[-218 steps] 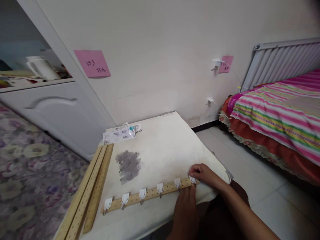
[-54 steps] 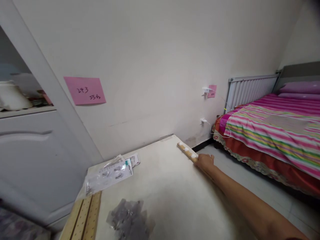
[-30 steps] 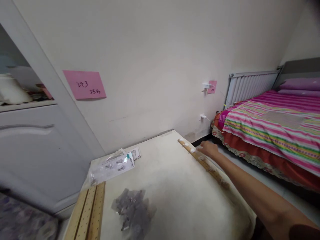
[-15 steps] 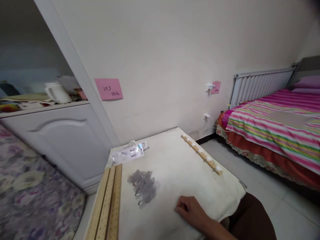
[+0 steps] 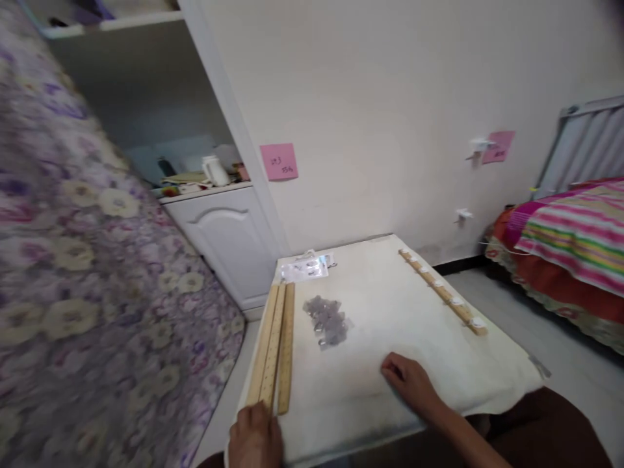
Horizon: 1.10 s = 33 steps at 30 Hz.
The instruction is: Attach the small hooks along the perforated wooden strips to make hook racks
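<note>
A table under a white cloth (image 5: 487, 370) stands in front of me. My right hand (image 5: 409, 385) rests palm down on the cloth near the front edge, fingers loosely spread, holding nothing. My left hand (image 5: 254, 437) is at the bottom edge, touching the near end of the bare perforated wooden strips (image 5: 275, 344); its fingers are hidden. A small heap of grey hooks in clear wrappers (image 5: 326, 318) lies in the middle. Along the table's right edge lies a wooden strip with white hooks (image 5: 443, 292). A clear plastic packet (image 5: 308, 268) sits at the back.
A floral fabric surface (image 5: 97, 292) fills the left. Behind the table are a white cabinet (image 5: 224, 240) with clutter on its shelf and a wall with a pink note (image 5: 279, 161). A bed with a striped cover (image 5: 575, 234) is at the right, across tiled floor.
My right hand let go of the hooked strip at the table's right edge and drew back to the front. The view swung left, and my left hand came in at the bare strips' near end.
</note>
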### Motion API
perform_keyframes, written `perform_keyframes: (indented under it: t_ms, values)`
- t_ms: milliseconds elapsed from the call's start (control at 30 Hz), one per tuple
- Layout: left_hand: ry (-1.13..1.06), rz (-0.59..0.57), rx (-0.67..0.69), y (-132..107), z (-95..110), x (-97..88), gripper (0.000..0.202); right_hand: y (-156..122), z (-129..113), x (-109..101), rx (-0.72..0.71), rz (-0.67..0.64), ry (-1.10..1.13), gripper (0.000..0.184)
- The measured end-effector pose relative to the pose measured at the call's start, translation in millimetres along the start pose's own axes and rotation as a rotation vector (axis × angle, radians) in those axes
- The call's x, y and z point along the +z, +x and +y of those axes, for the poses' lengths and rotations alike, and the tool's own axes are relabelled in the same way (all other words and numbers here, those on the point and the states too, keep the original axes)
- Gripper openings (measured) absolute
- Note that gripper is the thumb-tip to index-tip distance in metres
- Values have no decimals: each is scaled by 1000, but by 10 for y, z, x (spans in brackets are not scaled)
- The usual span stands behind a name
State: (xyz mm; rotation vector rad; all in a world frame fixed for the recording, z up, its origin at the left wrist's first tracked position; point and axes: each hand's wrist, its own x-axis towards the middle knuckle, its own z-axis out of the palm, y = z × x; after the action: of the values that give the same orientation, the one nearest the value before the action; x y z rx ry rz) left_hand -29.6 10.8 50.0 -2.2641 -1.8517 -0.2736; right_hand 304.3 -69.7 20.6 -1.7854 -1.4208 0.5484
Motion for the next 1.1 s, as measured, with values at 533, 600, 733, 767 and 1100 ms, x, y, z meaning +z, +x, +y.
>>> perform_keyframes:
  t_ms: [533, 600, 733, 767, 1100]
  values:
    - [-86, -265, -183, 178, 544, -296, 28, -77, 66, 45, -33, -45, -52, 22]
    - [-122, -288, -219, 252, 534, -296, 26, -73, 72, 38, -23, -38, -45, 22]
    - [-273, -293, -302, 366, 460, -333, 23, -33, 24, 0, 24, -61, 60, 21]
    - [-334, -291, -316, 376, 457, -336, 25, -11, -24, 2, 33, -85, 138, 21]
    - [-1067, -261, -426, -27, 999, -4, 39, 330, -919, 954, 85, -296, 706, 35]
